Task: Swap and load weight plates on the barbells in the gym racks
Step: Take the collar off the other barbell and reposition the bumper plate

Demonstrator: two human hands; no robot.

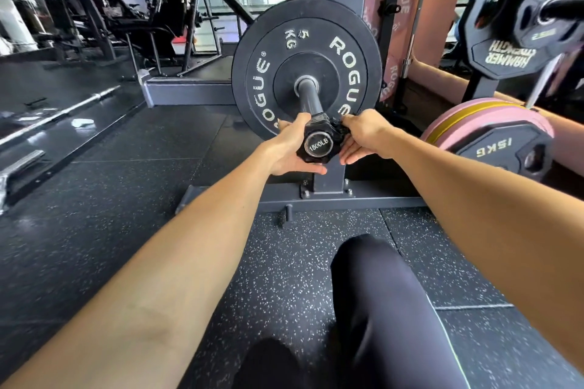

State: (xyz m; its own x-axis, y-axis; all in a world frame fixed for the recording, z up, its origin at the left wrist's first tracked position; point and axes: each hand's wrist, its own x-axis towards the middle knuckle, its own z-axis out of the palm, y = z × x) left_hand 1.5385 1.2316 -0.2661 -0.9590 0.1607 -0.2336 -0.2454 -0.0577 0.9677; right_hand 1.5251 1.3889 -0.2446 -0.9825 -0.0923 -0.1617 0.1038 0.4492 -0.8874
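Both the left hand (292,148) and right hand (363,139) grasp a black plastic collar (319,139) at the outer end of the dark steel barbell sleeve (311,101), in front of the black round Rogue plate (262,73).

We read "ROGUE" and "5 KG" on the black round bumper plate (306,73), "1500LB" on the silver barbell end cap (318,144), "15KG" on the black floor plate (497,148), and "HAMMER STRENGTH" on the black racked plate (512,55).

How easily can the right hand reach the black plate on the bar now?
Probably yes: the right hand is on the collar at the bar's end, and the plate sits just behind, with nothing between.
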